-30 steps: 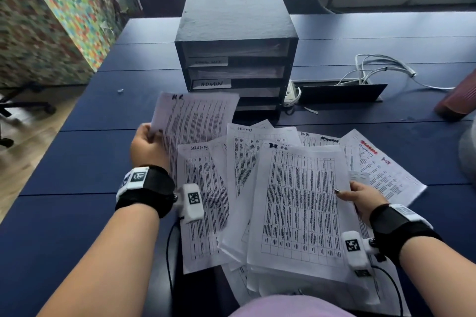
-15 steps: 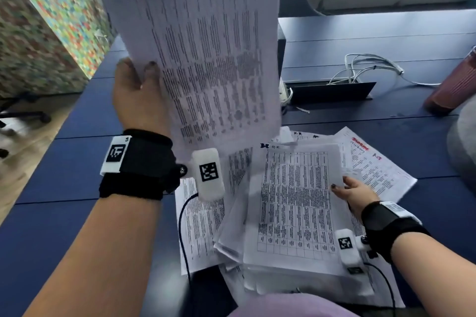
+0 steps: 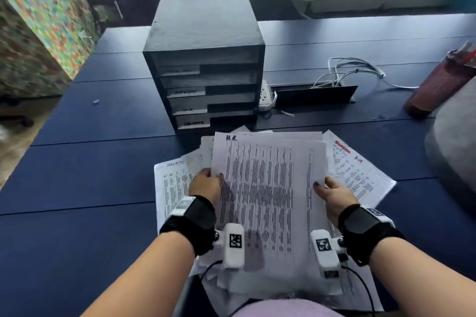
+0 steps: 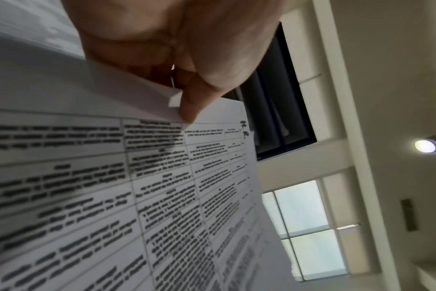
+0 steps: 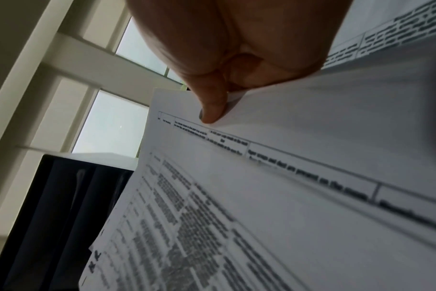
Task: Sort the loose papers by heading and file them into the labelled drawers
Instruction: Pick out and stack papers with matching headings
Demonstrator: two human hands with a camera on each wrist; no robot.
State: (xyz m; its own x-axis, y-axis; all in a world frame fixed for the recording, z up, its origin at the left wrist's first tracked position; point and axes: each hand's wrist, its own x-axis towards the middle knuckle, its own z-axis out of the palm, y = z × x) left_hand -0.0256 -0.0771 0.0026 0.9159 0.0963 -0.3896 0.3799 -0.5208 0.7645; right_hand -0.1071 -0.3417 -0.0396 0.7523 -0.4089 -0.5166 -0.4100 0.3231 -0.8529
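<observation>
You're holding a sheet headed "H.R." (image 3: pixel 260 188) by both side edges, over the loose paper pile (image 3: pixel 360 177) spread on the dark blue table (image 3: pixel 90 162). At least one more sheet sits behind it in the same grip, edges offset at the top and right.

Your left hand (image 3: pixel 204 185) pinches the sheet's left edge, thumb on the printed face, fingers curled behind; the left wrist view shows a fingertip (image 4: pixel 189 110) pressed on the paper edge. Your right hand (image 3: pixel 334 195) pinches the right edge the same way, dark-nailed thumb on top; in the right wrist view one finger (image 5: pixel 212 110) clamps the sheet.

In the pile, a sheet headed "SECURITY" (image 3: pixel 172 183) pokes out on the left, and one with a red heading (image 3: pixel 355 170) fans out on the right.

Just beyond the pile stands the black drawer unit (image 3: pixel 206 33), four drawers stacked, each with a white label at the left. One label reads roughly "ADMIN" (image 3: pixel 185 92); the others are too blurred to read.

Right of the unit: a white power strip (image 3: pixel 265 96), white cables (image 3: pixel 353 69), a dark red bottle (image 3: pixel 435 90).
</observation>
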